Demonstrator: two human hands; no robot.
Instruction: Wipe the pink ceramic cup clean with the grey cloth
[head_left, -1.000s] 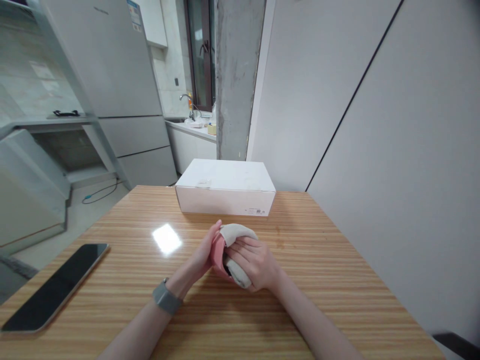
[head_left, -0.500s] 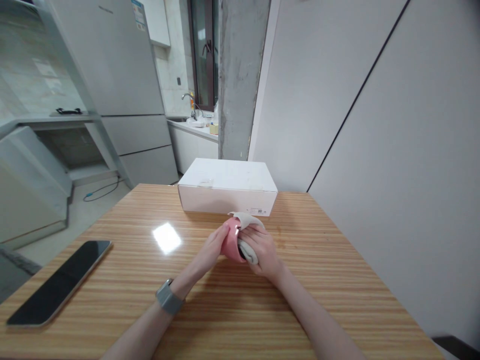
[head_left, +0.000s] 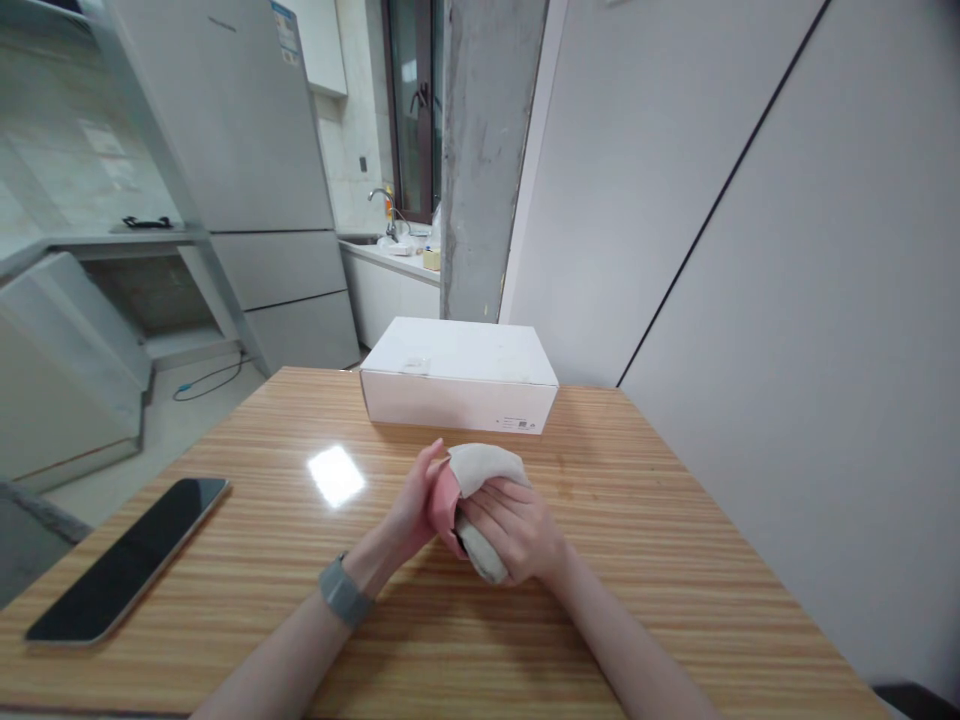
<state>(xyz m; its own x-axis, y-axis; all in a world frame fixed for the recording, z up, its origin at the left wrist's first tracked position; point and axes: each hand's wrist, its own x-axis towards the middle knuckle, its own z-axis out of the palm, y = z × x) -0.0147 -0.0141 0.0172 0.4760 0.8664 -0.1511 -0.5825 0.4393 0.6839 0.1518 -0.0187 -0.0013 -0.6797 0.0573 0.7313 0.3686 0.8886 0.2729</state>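
Note:
My left hand is closed round a pink, rounded, hollow object; its exact kind is hard to make out. The object is tilted, with a dark gap showing at its lower edge. With bent fingers, my right hand grips a pale grey cloth and presses it against the pink object's right side. Part of the cloth drapes over the top, and a folded end bulges out below the fingers. The cloth and right hand hide much of the object. A grey-banded watch is on my left wrist.
A closed white box stands beyond my hands on the striped wooden table. At the left lies a black-screened phone. A white wall borders the right side; a grey fridge and sink counter stand behind.
Both hands have come lower and nearer, with the pink object moving slightly left. The cloth now covers more of it, and the right hand has shifted down with the cloth.

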